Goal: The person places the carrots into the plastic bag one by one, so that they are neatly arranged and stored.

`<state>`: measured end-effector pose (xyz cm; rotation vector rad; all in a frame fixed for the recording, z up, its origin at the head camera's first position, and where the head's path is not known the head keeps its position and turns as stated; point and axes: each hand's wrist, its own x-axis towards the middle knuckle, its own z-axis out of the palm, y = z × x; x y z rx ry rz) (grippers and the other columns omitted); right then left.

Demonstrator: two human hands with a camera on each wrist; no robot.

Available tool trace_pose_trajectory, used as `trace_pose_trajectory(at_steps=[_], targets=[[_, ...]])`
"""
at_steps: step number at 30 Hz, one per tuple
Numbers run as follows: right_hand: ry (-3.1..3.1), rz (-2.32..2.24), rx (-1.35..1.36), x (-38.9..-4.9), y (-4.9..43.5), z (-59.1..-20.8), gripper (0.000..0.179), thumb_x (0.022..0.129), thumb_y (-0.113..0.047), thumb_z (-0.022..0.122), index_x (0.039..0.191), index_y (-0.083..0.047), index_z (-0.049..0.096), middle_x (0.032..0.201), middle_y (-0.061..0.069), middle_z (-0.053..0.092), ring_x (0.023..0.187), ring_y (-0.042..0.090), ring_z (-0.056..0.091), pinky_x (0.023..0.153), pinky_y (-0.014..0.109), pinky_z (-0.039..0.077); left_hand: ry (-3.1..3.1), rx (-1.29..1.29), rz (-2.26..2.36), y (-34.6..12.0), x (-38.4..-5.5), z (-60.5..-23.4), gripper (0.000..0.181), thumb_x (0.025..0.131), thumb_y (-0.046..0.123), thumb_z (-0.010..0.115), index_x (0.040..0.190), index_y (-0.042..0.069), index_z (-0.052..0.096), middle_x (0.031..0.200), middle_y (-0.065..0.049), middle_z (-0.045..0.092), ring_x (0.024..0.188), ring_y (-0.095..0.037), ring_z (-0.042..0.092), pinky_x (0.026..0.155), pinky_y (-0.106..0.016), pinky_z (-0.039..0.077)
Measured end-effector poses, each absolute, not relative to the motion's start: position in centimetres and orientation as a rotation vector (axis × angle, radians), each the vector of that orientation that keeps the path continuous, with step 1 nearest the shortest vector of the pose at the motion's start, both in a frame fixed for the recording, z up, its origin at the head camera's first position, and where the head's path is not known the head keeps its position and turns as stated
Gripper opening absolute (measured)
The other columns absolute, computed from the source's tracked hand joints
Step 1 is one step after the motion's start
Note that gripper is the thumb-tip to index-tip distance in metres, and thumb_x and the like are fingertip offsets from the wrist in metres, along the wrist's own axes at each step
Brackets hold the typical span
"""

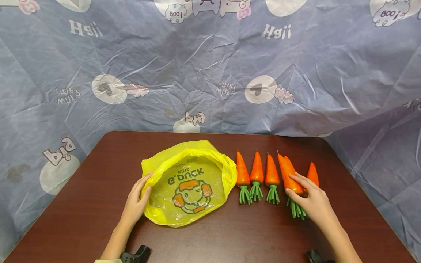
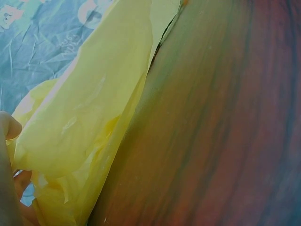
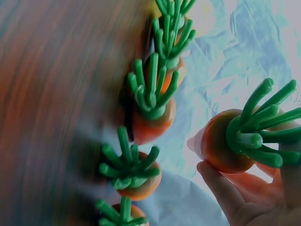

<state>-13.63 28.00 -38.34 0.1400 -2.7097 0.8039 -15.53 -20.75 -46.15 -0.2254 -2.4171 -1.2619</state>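
A yellow plastic bag (image 1: 231, 173) with a duck print lies with its mouth spread wide. At its left rim, my left hand (image 1: 136, 199) pinches the plastic between thumb and fingers; in the left wrist view the bag's side wall (image 2: 84, 108) rises from the table. My right hand (image 1: 314, 204) holds an orange carrot (image 1: 287, 171) with a green stub top. In the right wrist view that carrot (image 3: 218, 143) is raised off the table, gripped between thumb and fingers. Another carrot (image 1: 313, 173) lies partly hidden behind the right hand.
Right of the bag, carrots lie in a row, tips away from me: one beside the bag (image 1: 242, 170), a middle one (image 1: 257, 170) and a third (image 1: 272, 171). The brown table (image 1: 82, 204) ends at a hanging grey-blue cloth (image 1: 210, 73).
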Motion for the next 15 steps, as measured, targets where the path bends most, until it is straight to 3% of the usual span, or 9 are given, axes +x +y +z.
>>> trace_pose_trajectory(at_steps=[6, 8, 13, 15], targets=[[-2.76, 0.813, 0.185, -13.2, 26.7, -38.2, 0.047, 0.08, -0.033, 0.068, 0.122, -0.013, 0.057, 0.131, 0.016, 0.05, 0.116, 0.041, 0.046, 0.085, 0.056, 0.038, -2.416, -0.221, -1.269, -20.7, -15.5, -46.1, 0.042, 0.092, 0.01, 0.05, 0.133, 0.021, 0.046, 0.135, -0.007, 0.046, 0.122, 0.007, 0.031, 0.095, -0.002, 0.02], [-2.772, 0.821, 0.202, -13.1, 26.2, -38.1, 0.048, 0.08, -0.034, 0.068, 0.122, -0.014, 0.057, 0.132, 0.015, 0.05, 0.116, 0.04, 0.047, 0.085, 0.056, 0.039, -2.423, -0.216, -1.263, -20.7, -15.5, -46.2, 0.042, 0.093, 0.011, 0.05, 0.133, 0.021, 0.046, 0.135, -0.006, 0.046, 0.123, 0.001, 0.033, 0.097, -0.007, 0.023], [-2.796, 0.839, 0.249, -12.8, 24.8, -37.5, 0.048, 0.081, -0.036, 0.067, 0.123, -0.016, 0.056, 0.133, 0.012, 0.049, 0.118, 0.038, 0.047, 0.085, 0.054, 0.041, -2.426, -0.223, -1.251, -20.7, -15.7, -46.3, 0.042, 0.092, 0.009, 0.05, 0.133, 0.018, 0.046, 0.135, -0.009, 0.046, 0.123, -0.017, 0.037, 0.101, -0.032, 0.031], [-2.8, 0.849, 0.276, -12.6, 24.1, -37.1, 0.049, 0.081, -0.036, 0.067, 0.124, -0.017, 0.056, 0.134, 0.011, 0.049, 0.118, 0.037, 0.047, 0.086, 0.054, 0.042, -2.423, -0.224, -1.256, -20.7, -15.7, -46.3, 0.042, 0.092, 0.009, 0.05, 0.133, 0.018, 0.046, 0.134, -0.01, 0.046, 0.123, -0.016, 0.037, 0.101, -0.029, 0.031]])
